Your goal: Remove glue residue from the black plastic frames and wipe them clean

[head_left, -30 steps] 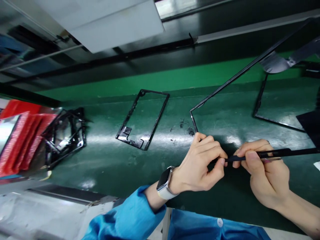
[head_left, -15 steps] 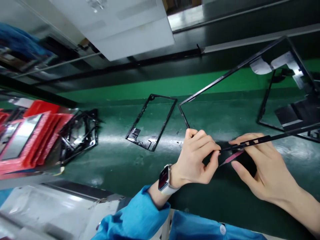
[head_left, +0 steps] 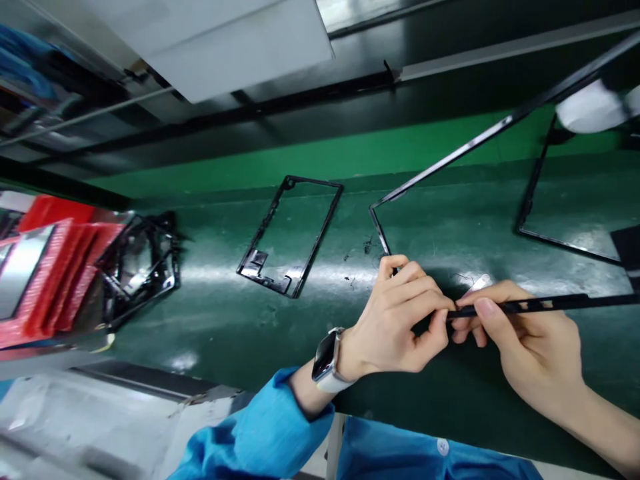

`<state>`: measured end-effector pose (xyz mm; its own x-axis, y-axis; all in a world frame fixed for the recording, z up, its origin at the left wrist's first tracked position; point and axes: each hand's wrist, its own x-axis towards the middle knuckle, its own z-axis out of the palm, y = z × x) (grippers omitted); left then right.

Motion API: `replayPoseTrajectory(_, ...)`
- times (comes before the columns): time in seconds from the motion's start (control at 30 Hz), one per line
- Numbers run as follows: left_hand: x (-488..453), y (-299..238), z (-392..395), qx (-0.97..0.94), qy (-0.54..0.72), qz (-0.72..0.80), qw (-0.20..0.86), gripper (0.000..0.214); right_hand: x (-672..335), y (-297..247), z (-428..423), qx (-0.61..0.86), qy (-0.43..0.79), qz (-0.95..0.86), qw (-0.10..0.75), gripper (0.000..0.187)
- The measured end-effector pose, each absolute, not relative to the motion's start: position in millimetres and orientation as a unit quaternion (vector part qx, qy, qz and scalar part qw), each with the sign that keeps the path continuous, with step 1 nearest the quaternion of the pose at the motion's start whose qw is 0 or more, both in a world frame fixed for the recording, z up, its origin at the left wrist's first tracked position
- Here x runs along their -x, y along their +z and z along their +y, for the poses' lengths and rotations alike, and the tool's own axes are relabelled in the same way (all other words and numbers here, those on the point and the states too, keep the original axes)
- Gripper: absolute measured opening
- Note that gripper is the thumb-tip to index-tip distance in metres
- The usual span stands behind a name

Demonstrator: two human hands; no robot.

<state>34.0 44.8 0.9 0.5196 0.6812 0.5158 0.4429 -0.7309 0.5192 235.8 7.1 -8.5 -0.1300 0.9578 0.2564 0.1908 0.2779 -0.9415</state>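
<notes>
Pinching thin black frame (head_left: 550, 305) by its lower bar with left hand (head_left: 400, 317) and right hand (head_left: 530, 347), fingertips nearly touching, above green worktop (head_left: 240, 327).

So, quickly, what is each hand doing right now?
Left hand: closed, pinching the black frame at its near corner.
Right hand: closed on the same frame's near edge.

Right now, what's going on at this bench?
A person in a blue sleeve holds a big black frame tilted above the green belt. The left hand, with a watch on its wrist, pinches the frame's near bar, and the right hand grips that bar beside it. A smaller frame lies flat on the belt.
</notes>
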Motion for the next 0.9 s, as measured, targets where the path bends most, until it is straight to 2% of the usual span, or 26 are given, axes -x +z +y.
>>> replayPoseTrajectory(0.13, -33.2, 2.4, 45.1, -0.843, 0.366, 0.341, 0.199, 0.014, -234.9, -6.7, 8.0, 0.451, 0.435, -0.603, 0.493, 0.019)
replayPoseTrajectory(0.33, -34.2, 4.2, 44.7, -0.839, 0.373, 0.337, 0.21, 0.007, -235.6, -6.1, 5.7, 0.445, 0.408, -0.632, 0.486, 0.017)
replayPoseTrajectory(0.6, -33.5, 5.3, 45.1, -0.848, 0.36, 0.336, 0.194, 0.01, -236.1, -10.2, 1.9, 0.45, 0.367, -0.657, 0.481, 0.017)
replayPoseTrajectory(0.9, -31.2, 8.4, 47.4, -0.834, 0.384, 0.338, 0.209, 0.008, -235.5, -9.7, 2.3, 0.444, 0.394, -0.632, 0.498, 0.017)
